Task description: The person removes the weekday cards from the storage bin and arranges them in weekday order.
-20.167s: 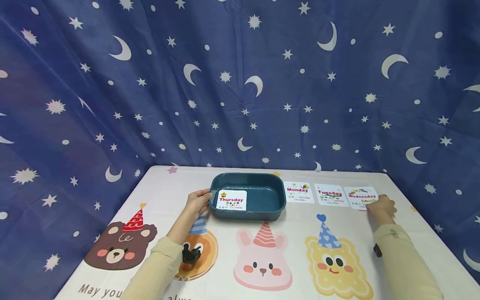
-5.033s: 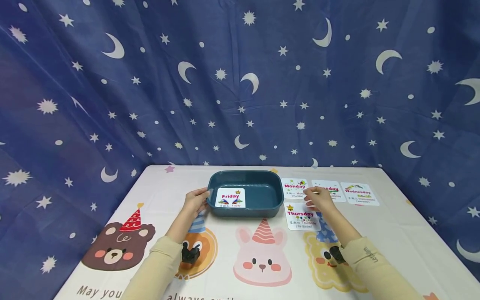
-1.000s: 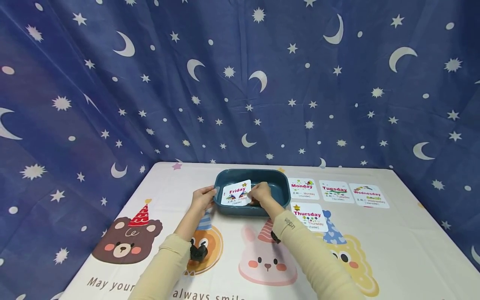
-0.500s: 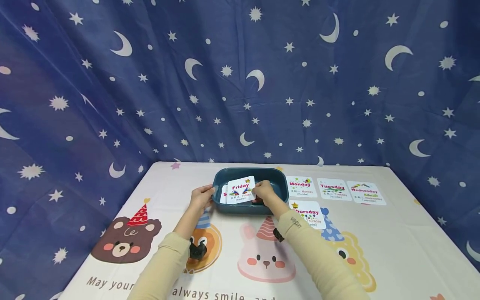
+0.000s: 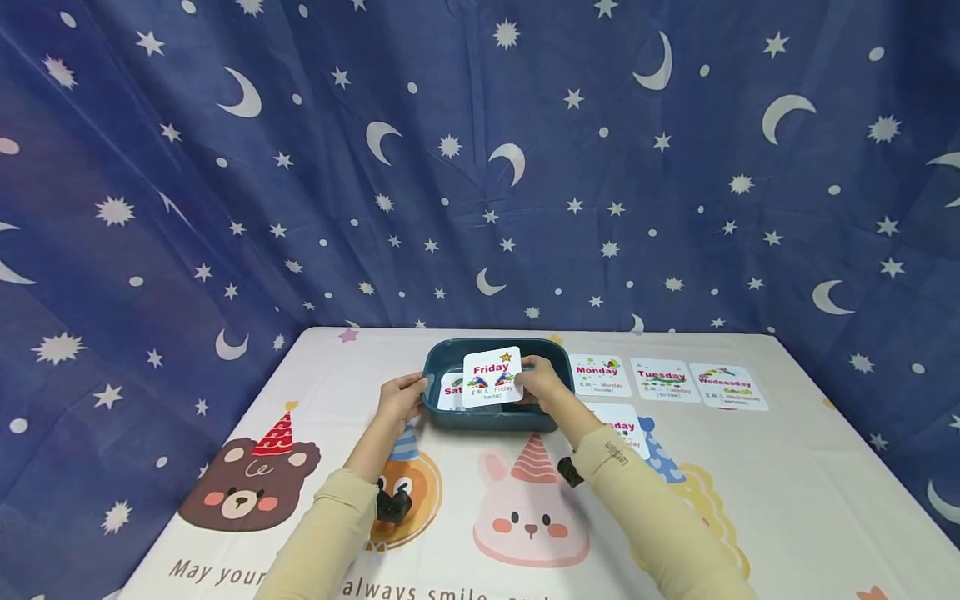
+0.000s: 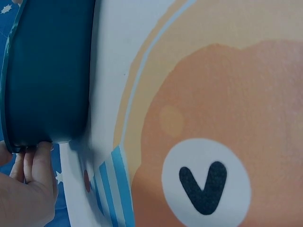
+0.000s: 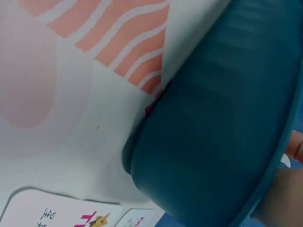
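Observation:
A dark teal plastic bin stands near the back of the table. My left hand grips its left end, thumb at the rim and fingers against the outer wall, as the left wrist view shows. My right hand pinches the right edge of a white Friday card, held tilted up over the bin. Partly covered behind it, a Saturday card lies in the bin. In the right wrist view the bin's wall hides most of the right hand.
Right of the bin lie a Monday card, a Tuesday card and a Wednesday card in a row. A Thursday card sits below Monday, partly behind the right forearm. The tablecloth has printed cartoon animals; a starry curtain hangs behind.
Earlier the Thursday card went from the bin to the table below Monday. In the last second the right hand has raised the Friday card and moved it right, uncovering part of the Saturday card.

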The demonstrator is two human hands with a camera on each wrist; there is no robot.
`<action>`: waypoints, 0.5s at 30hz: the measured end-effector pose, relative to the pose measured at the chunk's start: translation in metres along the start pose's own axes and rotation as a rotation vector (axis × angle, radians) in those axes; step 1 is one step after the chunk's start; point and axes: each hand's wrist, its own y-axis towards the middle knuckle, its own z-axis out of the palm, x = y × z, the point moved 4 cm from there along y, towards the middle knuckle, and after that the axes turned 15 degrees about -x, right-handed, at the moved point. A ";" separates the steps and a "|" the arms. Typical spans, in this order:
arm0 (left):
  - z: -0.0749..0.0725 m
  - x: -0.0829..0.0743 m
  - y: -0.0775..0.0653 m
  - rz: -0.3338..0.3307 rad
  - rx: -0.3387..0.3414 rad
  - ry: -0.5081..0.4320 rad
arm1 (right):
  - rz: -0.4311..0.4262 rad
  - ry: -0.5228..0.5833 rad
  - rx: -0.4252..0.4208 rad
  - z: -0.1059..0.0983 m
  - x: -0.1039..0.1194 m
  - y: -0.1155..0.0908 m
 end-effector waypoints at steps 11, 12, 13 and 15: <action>0.000 -0.002 -0.001 -0.010 0.018 -0.022 | 0.009 -0.004 -0.054 -0.020 0.004 -0.002; 0.000 -0.003 -0.001 -0.011 0.018 -0.019 | 0.005 0.000 -0.056 -0.022 0.005 -0.003; 0.000 -0.003 -0.001 -0.012 0.018 -0.012 | 0.000 0.002 -0.055 -0.024 0.005 -0.004; -0.001 -0.003 -0.002 -0.010 0.019 0.001 | -0.011 0.008 -0.051 -0.027 0.005 -0.006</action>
